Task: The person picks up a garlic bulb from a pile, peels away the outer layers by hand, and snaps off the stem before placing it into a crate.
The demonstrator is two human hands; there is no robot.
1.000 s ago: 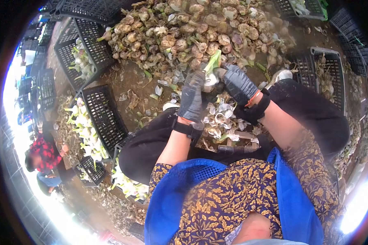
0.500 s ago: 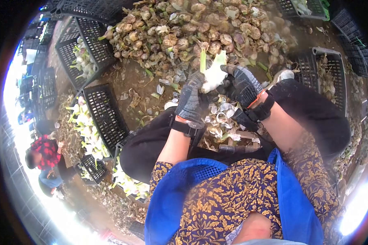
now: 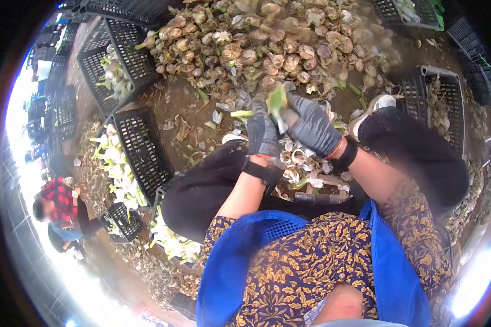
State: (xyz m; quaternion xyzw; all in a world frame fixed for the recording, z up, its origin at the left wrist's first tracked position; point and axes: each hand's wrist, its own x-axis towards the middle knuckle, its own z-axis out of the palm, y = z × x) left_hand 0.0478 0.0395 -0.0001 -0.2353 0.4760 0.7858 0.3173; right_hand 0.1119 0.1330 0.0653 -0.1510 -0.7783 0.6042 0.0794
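My left hand, in a dark grey glove, is closed around a garlic bulb that its fingers mostly hide. A short green stem pokes out to the left of that hand. Close beside it, my gloved right hand is closed on a green and white strip of garlic stalk that stands up between the hands. Whether strip and bulb are still joined cannot be made out. Loose white garlic skins lie below the hands, between my knees.
A large heap of garlic bulbs lies ahead. On the left, black crates stand near trimmed garlic. Another black crate is at the right, by my shoe. A person in a red checked shirt sits far left.
The white bulb, plainly visible before with two upright stalk pieces, has turned and is now mostly hidden. One stem now points left. My right hand has moved down and toward the left hand.
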